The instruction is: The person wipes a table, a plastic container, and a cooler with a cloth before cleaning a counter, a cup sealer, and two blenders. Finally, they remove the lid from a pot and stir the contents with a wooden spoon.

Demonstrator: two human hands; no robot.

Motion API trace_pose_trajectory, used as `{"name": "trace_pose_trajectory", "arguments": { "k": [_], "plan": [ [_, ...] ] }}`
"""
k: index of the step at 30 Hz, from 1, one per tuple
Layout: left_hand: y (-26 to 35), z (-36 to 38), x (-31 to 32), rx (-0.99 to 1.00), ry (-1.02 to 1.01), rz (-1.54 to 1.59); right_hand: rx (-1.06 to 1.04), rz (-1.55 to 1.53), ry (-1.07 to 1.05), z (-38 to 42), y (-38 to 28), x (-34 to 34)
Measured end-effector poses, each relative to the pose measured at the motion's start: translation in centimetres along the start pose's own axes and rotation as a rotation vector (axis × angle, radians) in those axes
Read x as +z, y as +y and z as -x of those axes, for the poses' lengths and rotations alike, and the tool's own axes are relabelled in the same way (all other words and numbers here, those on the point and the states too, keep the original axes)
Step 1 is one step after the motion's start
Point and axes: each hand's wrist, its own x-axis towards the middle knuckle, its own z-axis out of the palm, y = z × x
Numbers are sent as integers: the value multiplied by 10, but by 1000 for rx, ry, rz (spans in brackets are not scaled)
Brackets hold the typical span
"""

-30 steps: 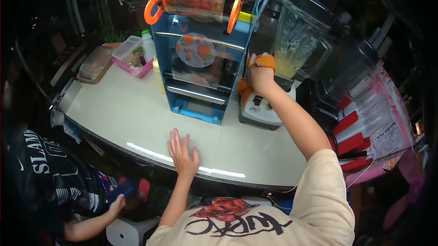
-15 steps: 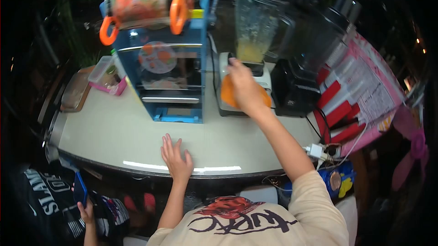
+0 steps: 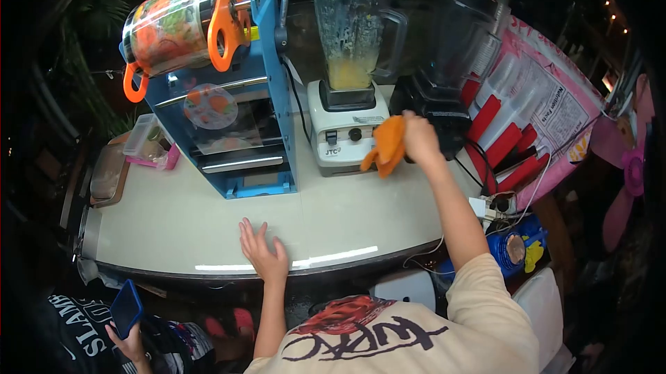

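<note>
The white blender base bore "JTC" beside its dials. The pink packet carried the heading "Nutrition Facts"; its smaller print was too small to read. A dark shirt at lower left showed the white letters "SLAM".

Orange cloth, crumpled, hanging by white blender base front.

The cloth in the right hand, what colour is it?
Orange; the cloth shows clearly in the head view, bunched in the right hand.
</note>
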Motion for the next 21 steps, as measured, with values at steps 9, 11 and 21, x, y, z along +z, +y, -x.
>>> {"name": "trace_pose_trajectory", "arguments": {
  "k": [9, 11, 21],
  "plan": [
    [5, -4, 1, 0, -61, 7, -103, -636, 54, -18, 13, 53],
    [5, -4, 1, -6, -68, 1, 157, -899, -126, -23, -9, 42],
    [11, -8, 5, -3, -96, -39, -172, -902, -166, -223, 10, 139]
  ]
}}
